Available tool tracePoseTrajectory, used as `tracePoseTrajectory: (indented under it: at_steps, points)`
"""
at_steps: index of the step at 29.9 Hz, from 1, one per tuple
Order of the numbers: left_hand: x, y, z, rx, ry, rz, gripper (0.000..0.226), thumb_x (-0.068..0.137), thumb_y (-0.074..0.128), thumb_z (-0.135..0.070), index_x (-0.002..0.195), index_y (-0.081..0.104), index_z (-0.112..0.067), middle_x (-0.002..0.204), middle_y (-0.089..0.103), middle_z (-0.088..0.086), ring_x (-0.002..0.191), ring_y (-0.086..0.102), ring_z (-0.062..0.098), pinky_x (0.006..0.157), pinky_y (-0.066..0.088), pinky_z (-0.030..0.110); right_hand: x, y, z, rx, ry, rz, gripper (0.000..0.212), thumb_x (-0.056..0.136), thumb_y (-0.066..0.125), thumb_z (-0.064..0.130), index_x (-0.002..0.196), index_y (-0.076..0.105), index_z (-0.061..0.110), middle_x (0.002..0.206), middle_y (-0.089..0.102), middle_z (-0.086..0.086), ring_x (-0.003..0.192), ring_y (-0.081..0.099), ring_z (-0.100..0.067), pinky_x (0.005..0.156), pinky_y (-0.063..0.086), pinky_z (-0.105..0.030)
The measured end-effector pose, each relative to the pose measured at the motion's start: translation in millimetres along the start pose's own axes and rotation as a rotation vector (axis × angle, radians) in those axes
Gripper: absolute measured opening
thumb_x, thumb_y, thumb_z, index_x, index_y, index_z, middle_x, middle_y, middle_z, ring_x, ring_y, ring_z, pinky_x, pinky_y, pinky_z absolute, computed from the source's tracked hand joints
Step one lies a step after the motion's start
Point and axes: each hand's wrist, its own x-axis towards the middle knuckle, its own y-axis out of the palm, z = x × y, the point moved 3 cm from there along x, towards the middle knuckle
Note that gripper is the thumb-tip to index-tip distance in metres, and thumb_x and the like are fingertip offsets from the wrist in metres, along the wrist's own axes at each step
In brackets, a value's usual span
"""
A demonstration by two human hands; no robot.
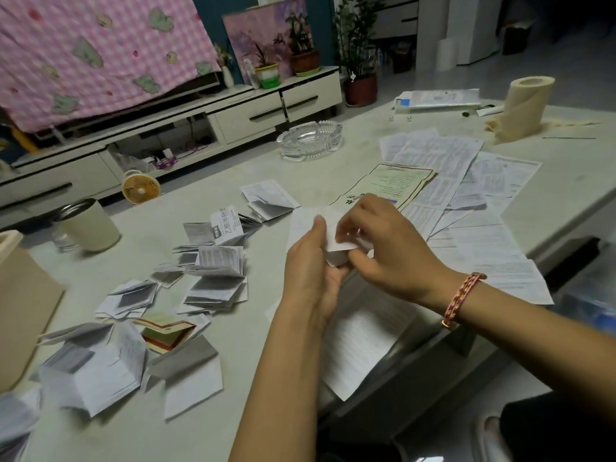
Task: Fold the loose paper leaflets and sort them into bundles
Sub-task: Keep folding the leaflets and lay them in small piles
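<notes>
head view, first speaker: both hands work one white leaflet (pixel 336 241) held just above the surface (pixel 266 151), mid-fold. the left hand (pixel 308 271) cups it from below with the thumb up along its near edge; the right hand (pixel 383 241) pinches the upper corner between fingertips.

second speaker: how will it handle?

first speaker: thin and limp, i judge, light enough to flop, so it wants a hold at the edges and a thumb run along each crease. it would tear or skew easily if pulled.

second speaker: and the rest?

first speaker: folded leaflets (pixel 216 278) lie scattered to the left, some springing open, not yet in tidy bundles. unfolded sheets (pixel 466 181) fan out to the right, one more flat sheet (pixel 363 331) under the wrists. plenty remains, by my reckoning.
</notes>
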Motion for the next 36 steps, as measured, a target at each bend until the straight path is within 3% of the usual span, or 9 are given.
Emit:
tracePoseTrajectory:
  at_steps: [5,12,14,18,21,24,29,33,36]
  points:
    - [-2,-2,0,-0.054,0.010,-0.096,0.025,0.101,0.035,-0.010,0.086,0.054,-0.004,0.055,0.062,0.005,0.044,0.061,0.011,0.042,0.050,0.021,-3,5,10,-0.078,-0.092,0.041,0.015,0.071,0.045,0.017,0.078,0.057,0.010,0.079,0.050,-0.007,0.071,0.047,-0.023,0.062,0.035,-0.029]
    - [-3,-5,3,0.075,0.040,-0.176,0.023,0.100,0.040,-0.013,0.080,0.050,-0.012,0.056,0.049,0.002,0.044,0.048,0.007,0.045,0.041,0.014,-11,15,20,-0.031,-0.150,0.141,0.016,0.070,0.042,0.014,0.084,0.046,0.020,0.070,0.048,-0.003,0.061,0.046,-0.020,0.052,0.037,-0.030]
    - [-2,-5,0,0.094,0.074,-0.177,0.025,0.101,0.039,-0.012,0.078,0.050,-0.012,0.052,0.053,-0.001,0.040,0.051,0.005,0.045,0.045,0.016,-9,12,17,0.155,-0.015,0.163,0.019,0.070,0.051,0.008,0.087,0.054,0.016,0.072,0.050,0.002,0.065,0.045,-0.012,0.059,0.038,-0.022]
    - [-5,-4,-6,0.166,0.083,-0.135,0.026,0.102,0.035,-0.015,0.091,0.059,-0.012,0.086,0.067,0.007,0.074,0.065,0.017,0.074,0.054,0.036,3,-13,-4,0.336,0.383,-0.229,0.031,0.076,0.068,0.013,0.104,0.056,0.015,0.098,0.050,0.002,0.083,0.048,-0.007,0.072,0.038,-0.010]
    - [-8,-1,-6,0.241,0.046,-0.081,0.025,0.102,0.036,-0.017,0.094,0.060,-0.014,0.093,0.068,0.007,0.083,0.064,0.019,0.076,0.054,0.037,4,-14,-23,0.716,0.821,-0.047,0.046,0.080,0.072,0.022,0.120,0.052,0.012,0.105,0.056,0.000,0.086,0.056,-0.007,0.067,0.046,-0.016]
    - [-11,3,-1,0.363,0.010,-0.018,0.019,0.098,0.043,-0.009,0.097,0.062,-0.009,0.095,0.068,0.012,0.079,0.068,0.020,0.070,0.059,0.032,-1,-9,-27,1.131,1.046,0.052,0.015,0.084,0.064,0.009,0.098,0.064,0.003,0.088,0.067,-0.008,0.068,0.065,-0.014,0.055,0.055,-0.021]
    - [-19,6,-1,0.495,0.016,0.042,0.023,0.083,0.044,0.020,0.079,0.058,0.002,0.052,0.062,-0.005,0.066,0.070,0.023,0.069,0.059,0.026,0,-17,-33,0.999,0.984,-0.092,0.009,0.085,0.064,0.007,0.077,0.060,0.008,0.077,0.066,-0.009,0.063,0.063,-0.017,0.053,0.055,-0.021]
    - [-16,5,-2,0.530,0.007,0.005,0.034,0.079,0.037,0.023,0.090,0.061,0.002,0.086,0.068,0.012,0.086,0.069,0.032,0.071,0.059,0.029,0,-18,-35,0.856,0.914,-0.066,0.014,0.085,0.065,0.009,0.073,0.057,0.012,0.075,0.063,-0.003,0.063,0.060,-0.013,0.053,0.051,-0.021]
    - [-15,1,-2,0.609,0.018,-0.066,0.035,0.077,0.038,0.020,0.084,0.062,-0.005,0.081,0.064,0.007,0.073,0.064,0.021,0.061,0.059,0.024,-1,-16,-34,0.808,0.873,-0.058,0.012,0.084,0.066,0.009,0.076,0.057,0.012,0.078,0.062,-0.004,0.069,0.059,-0.016,0.062,0.049,-0.024]
